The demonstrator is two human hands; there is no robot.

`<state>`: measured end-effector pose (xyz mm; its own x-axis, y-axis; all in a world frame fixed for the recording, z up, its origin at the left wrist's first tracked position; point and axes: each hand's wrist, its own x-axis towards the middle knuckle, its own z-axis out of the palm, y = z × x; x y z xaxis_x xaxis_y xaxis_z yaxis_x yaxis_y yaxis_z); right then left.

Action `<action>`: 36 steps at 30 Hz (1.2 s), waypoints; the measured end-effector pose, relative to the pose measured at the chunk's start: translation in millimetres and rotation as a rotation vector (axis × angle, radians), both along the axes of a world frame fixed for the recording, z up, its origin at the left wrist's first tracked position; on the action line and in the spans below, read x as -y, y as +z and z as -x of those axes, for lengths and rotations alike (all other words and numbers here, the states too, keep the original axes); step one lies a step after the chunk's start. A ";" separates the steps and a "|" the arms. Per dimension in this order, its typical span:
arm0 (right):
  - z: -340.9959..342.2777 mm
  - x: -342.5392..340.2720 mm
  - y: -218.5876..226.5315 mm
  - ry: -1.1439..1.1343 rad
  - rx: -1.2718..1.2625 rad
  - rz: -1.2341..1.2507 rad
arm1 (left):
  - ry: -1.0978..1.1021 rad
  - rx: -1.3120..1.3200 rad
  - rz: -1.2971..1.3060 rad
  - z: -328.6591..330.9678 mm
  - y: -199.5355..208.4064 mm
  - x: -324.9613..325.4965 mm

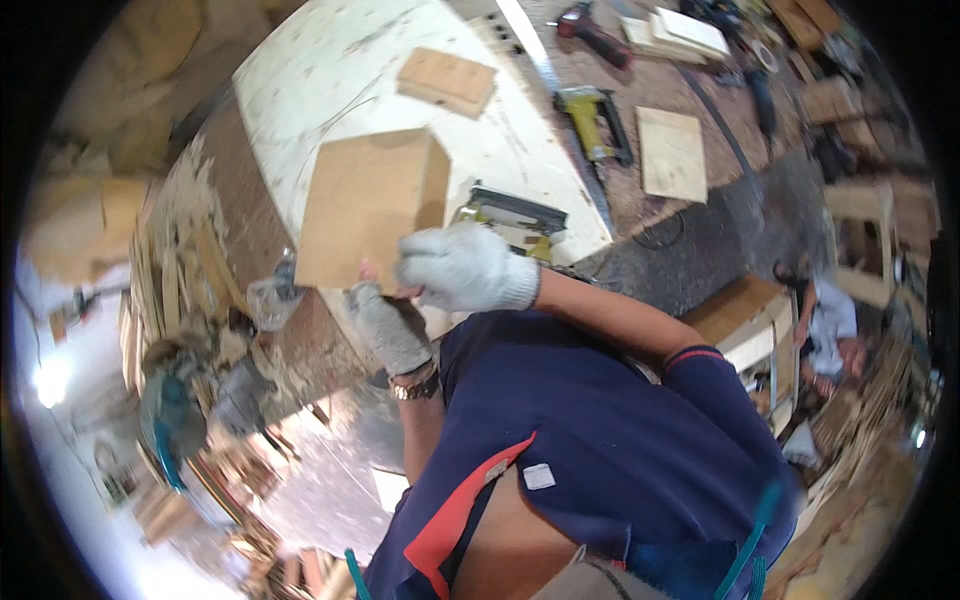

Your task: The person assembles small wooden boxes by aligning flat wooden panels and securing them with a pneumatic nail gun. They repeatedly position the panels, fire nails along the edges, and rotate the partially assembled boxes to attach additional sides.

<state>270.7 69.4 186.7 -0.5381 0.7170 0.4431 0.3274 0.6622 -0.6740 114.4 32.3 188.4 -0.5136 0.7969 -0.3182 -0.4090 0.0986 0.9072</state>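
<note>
A light-brown wooden box (365, 205) stands on a pale board (290, 110), a smooth face turned up. My left hand (390, 328), in a grey work glove with a watch at the wrist, grips the box's near edge, a bare fingertip showing over it. Against the near right corner of the box, my right hand (465, 267) in a whitish glove is closed, fingers curled; whatever it may pinch is too small to make out. Just beyond that hand lies a yellow-and-black nail gun (512, 215), partly covered by the glove.
Past the box rests a small wooden block (445, 80). To the right are a second nail gun (597, 125), a flat wood piece (672, 155) and a red-and-black drill (595, 37). A crumpled clear plastic bag (272, 300) lies at left. Another person (830, 325) is at far right.
</note>
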 end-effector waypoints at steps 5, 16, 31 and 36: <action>2.7 4.4 15.1 -0.032 -0.234 0.350 | -0.003 -0.161 -0.044 4.6 -1.3 16.1; 13.9 8.9 16.3 -0.112 -0.148 0.434 | 0.061 -0.271 0.097 5.7 -1.5 23.7; 7.7 14.3 12.6 -0.020 -0.160 0.056 | 0.160 -0.114 -0.017 -6.9 1.4 25.8; 8.3 17.8 33.5 -0.196 -0.205 0.768 | 0.042 -0.221 0.025 -5.9 16.5 31.4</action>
